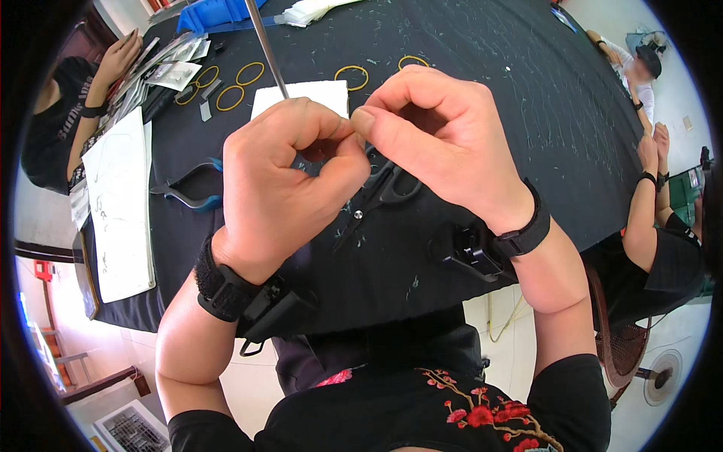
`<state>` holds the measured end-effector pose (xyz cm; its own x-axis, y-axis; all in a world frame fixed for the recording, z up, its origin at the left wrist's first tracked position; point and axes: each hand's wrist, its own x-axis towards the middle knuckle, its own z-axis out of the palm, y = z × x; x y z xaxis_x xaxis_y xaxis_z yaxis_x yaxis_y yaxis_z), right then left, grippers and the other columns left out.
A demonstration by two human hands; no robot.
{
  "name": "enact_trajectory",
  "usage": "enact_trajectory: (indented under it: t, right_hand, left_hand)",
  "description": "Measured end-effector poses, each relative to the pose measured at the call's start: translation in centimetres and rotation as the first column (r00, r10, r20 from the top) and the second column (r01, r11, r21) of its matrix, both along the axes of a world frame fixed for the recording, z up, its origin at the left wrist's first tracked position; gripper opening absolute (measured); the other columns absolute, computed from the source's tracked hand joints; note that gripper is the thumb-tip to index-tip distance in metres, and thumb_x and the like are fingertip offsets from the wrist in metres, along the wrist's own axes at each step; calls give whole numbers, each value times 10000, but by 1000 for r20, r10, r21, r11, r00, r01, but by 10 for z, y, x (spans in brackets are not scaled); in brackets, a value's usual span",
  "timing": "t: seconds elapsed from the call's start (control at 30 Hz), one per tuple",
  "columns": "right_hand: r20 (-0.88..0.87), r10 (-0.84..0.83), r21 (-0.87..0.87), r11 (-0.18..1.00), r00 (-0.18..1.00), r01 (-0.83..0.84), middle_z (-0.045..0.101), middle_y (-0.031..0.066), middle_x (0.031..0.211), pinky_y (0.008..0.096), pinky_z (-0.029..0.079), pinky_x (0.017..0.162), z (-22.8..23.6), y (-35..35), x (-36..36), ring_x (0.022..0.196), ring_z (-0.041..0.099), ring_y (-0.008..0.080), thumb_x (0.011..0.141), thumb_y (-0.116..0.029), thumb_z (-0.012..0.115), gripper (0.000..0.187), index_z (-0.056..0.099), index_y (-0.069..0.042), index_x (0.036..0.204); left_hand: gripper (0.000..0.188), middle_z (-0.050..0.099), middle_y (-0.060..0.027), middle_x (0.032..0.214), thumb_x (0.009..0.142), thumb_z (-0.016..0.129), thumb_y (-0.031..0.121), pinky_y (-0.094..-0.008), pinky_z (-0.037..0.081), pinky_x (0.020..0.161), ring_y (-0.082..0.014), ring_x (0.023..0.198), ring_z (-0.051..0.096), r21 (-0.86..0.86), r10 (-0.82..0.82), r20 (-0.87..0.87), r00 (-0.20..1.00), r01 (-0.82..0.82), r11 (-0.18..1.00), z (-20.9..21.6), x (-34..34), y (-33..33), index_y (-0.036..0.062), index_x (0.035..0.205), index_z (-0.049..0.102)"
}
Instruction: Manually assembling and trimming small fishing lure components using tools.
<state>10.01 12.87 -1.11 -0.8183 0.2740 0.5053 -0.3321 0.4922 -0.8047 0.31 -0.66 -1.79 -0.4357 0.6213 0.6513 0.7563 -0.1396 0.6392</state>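
Note:
My left hand (290, 177) and my right hand (448, 139) meet above the middle of the black-covered table (482, 226). Thumb and forefinger are pinched together on each, and the fingertips nearly touch. Whatever is between them is too small to make out. Beneath the hands lies a pair of black scissors (358, 215), partly hidden by them. Behind my left hand, a white block or pad (327, 92) shows in part. A thin metal rod (266, 45) slants down toward that hand. Blue-and-black pliers (194, 197) lie to its left.
Several yellow rings (250, 73) lie farther back. A blue tray (218, 13) stands at the far edge, and white sheets (120, 211) and packets (173, 74) lie on the left. Thread scraps litter the right side. Other people's hands (120, 54) are at both sides.

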Motion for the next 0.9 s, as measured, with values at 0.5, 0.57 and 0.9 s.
enact_trajectory:
  t: [0.5, 0.57, 0.9]
  right_hand:
    - [-24, 64, -118, 991, 998, -66, 610, 28, 667, 175, 421, 538, 5, 5, -2, 611, 548, 45, 818, -140, 593, 156, 621, 14, 814]
    - [-52, 53, -64, 996, 997, -56, 594, 16, 659, 176, 412, 530, 2, 9, -3, 598, 525, 38, 820, -140, 592, 151, 618, 9, 821]
    - [-150, -96, -165, 984, 984, 71, 545, -5, 735, 192, 398, 601, 4, 29, -3, 653, 497, 61, 865, -153, 516, 150, 574, -17, 891]
  left_hand:
    - [234, 616, -60, 829, 891, 473, 191, -194, 430, 532, -109, 654, 583, -33, -156, 804, 574, 305, 952, 8, 5, -3, -6, 992, 547]
    - [267, 618, -55, 828, 895, 466, 218, -195, 435, 529, -108, 651, 585, 64, -236, 865, 442, 371, 927, 8, 2, -5, -6, 1017, 545]
    - [424, 544, -132, 1114, 946, 274, 298, -217, 462, 592, -159, 690, 566, 444, -467, 882, -64, 447, 776, -4, -9, -4, -4, 1198, 433]
